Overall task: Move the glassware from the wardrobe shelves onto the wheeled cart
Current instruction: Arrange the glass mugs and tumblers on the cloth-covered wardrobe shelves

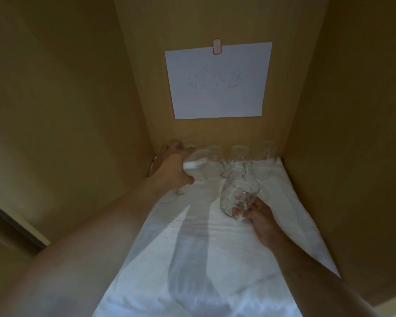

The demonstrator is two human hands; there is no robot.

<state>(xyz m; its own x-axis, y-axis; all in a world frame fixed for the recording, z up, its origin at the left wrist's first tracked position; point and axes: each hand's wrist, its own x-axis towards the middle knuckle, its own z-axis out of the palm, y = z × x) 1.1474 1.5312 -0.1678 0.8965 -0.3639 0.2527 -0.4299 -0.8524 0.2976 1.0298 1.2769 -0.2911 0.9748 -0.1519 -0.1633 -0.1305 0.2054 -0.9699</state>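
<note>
inside the wardrobe, on a shelf lined with a rumpled white cloth (192, 259), both bare arms are reaching in. tan wooden walls close the compartment on the left, right and back, and a darker door edge (14, 225) shows at the lower left. pinned to the back panel hangs a white sheet of paper (217, 81), held at its top by a small red-bordered sticker (217, 46); faint handwritten characters sit in the middle of the sheet, too pale to read with confidence.

down at the back of the shelf, a row of clear glasses (238, 159) stands on the cloth against the rear wall, close together. the left hand (176, 168) is at the left end of that row, fingers curled round a stemmed glass (198, 163) that looks blurred and tilted, its foot just above the cloth. the right hand (258, 216) sits nearer the front, gripping a clear tumbler (238, 197) from below, fingertips wrapped at its base, the glass leaning toward the back wall. arm shadows fall across the cloth.
</note>
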